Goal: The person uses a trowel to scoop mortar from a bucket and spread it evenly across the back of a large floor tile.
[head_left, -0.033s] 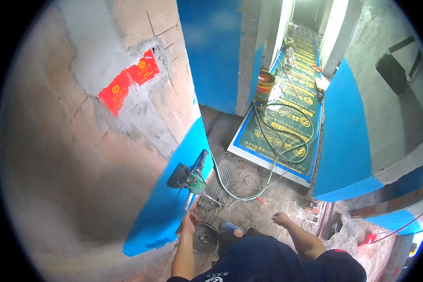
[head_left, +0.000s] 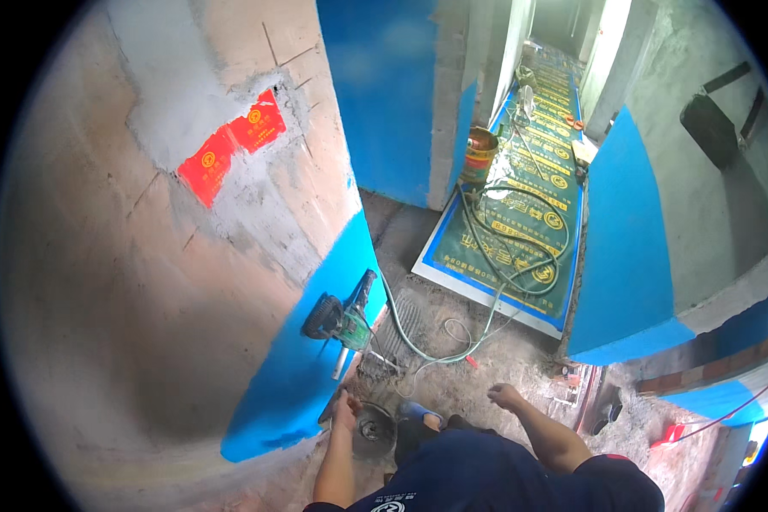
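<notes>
A green and black power tool with a white side handle leans on the blue-painted lower wall at centre left. My left hand is just below that handle, fingers curled; what they hold, if anything, I cannot make out. A dark round bucket stands beside it, partly hidden. My right hand hangs over the rough floor to the right, fingers loosely curled with nothing visible in them. A blue slipper shows on my foot between the hands.
A raised board with green protective sheet runs down the corridor, bearing coiled hoses and a paint bucket. Cables lie across the rough floor. A red patch is on the left wall; red pipes show at lower right.
My left hand has moved slightly down, away from the tool's white handle. My right hand has shifted slightly left. The tool remains against the wall.
</notes>
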Demonstrator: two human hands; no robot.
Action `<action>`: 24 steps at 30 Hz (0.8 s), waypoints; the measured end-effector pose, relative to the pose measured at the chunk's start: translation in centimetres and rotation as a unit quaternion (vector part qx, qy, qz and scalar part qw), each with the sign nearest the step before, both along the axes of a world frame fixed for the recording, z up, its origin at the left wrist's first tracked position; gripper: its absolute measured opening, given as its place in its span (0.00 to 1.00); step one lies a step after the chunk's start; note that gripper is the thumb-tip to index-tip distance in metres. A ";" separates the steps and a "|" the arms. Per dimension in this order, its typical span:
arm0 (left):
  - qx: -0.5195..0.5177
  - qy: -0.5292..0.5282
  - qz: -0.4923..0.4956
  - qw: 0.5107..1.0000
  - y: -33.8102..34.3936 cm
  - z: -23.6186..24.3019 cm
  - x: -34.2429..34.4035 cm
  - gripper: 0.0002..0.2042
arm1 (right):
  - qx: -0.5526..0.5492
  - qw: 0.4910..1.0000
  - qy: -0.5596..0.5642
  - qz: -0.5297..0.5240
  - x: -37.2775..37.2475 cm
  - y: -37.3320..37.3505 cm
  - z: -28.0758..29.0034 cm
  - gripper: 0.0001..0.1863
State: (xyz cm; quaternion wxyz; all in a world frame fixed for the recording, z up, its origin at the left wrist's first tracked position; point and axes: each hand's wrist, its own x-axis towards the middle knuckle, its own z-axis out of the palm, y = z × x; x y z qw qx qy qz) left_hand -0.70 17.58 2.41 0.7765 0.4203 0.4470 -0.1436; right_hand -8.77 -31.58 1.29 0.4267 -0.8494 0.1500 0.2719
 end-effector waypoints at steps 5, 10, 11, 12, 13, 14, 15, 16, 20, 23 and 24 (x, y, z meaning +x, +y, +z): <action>0.051 0.181 -0.143 0.972 -2.9 -5.6 -15.4 0.17 | 0.063 0.997 0.033 -0.032 -1.6 3.1 5.3 0.19; 0.056 0.189 -0.242 0.950 -6.0 -4.3 -24.6 0.17 | -0.038 0.999 0.019 0.017 -9.7 -0.8 -1.8 0.17; 0.063 0.173 -0.276 0.943 -6.9 -3.6 -25.0 0.17 | -0.080 0.996 0.033 0.025 -11.9 -2.8 -3.9 0.17; 0.088 0.167 -0.292 0.938 -7.9 -3.0 -24.7 0.18 | -0.097 0.994 0.041 -0.003 -14.6 -4.6 -5.8 0.16; 0.107 0.152 -0.303 0.935 -7.9 -2.8 -24.3 0.18 | -0.114 0.992 0.047 -0.027 -17.1 -6.2 -7.8 0.15; 0.127 0.149 -0.307 0.931 -7.1 -2.6 -25.0 0.18 | -0.093 0.990 0.086 -0.058 -19.3 -6.9 -8.3 0.15; 0.145 0.144 -0.314 0.927 -6.4 -2.4 -25.3 0.19 | -0.075 0.985 0.124 -0.090 -21.4 -7.6 -8.6 0.15; 0.217 0.120 -0.349 0.904 -6.3 -1.3 -25.0 0.19 | -0.062 0.976 0.165 -0.126 -23.5 -8.3 -8.7 0.15; 0.493 -0.175 -0.294 0.800 -1.1 3.8 -19.7 0.16 | -0.100 0.982 0.142 -0.074 -26.9 -5.3 -5.9 0.16; 0.622 -0.353 -0.205 0.668 3.6 13.9 -10.1 0.13 | -0.102 0.980 0.158 -0.058 -26.1 -2.6 -4.7 0.17; 0.650 -0.316 -0.212 0.658 2.1 18.3 -6.7 0.14 | -0.096 0.980 0.152 -0.089 -27.1 -3.7 -5.0 0.16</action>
